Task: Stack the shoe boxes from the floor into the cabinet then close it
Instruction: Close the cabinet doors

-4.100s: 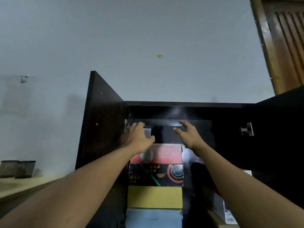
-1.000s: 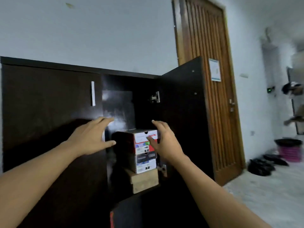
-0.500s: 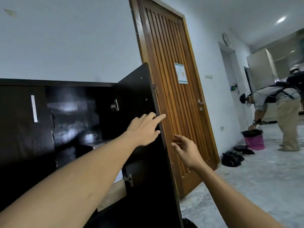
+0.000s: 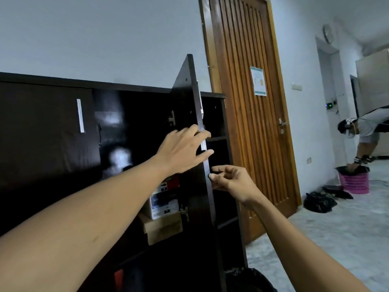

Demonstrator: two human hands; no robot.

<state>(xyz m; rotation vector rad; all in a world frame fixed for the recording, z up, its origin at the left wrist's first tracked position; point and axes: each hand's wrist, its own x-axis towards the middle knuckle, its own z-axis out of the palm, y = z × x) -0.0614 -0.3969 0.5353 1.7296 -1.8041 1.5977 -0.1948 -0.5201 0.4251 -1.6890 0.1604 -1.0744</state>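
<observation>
The dark cabinet's right door [image 4: 188, 95] stands partly open, edge-on to me. My left hand [image 4: 181, 150] lies on its inner face with the fingers hooked over the free edge. My right hand [image 4: 231, 182] pinches the same edge just below. Inside, a stack of printed shoe boxes [image 4: 163, 204] rests on a plain brown box [image 4: 163, 228]. A red box edge [image 4: 119, 279] shows lower down. The left door [image 4: 42, 133] is closed, with a white handle [image 4: 80, 115].
A brown slatted room door [image 4: 248, 102] stands right of the cabinet. A black bag [image 4: 248, 281] lies at the cabinet's foot and more black bags [image 4: 320, 202] by the wall. Another person [image 4: 366, 127] bends over a pink basket [image 4: 354, 182] at the far right.
Both hands have closed onto the right door's free edge, where half a second ago they were only reaching toward it. The left door shut earlier.
</observation>
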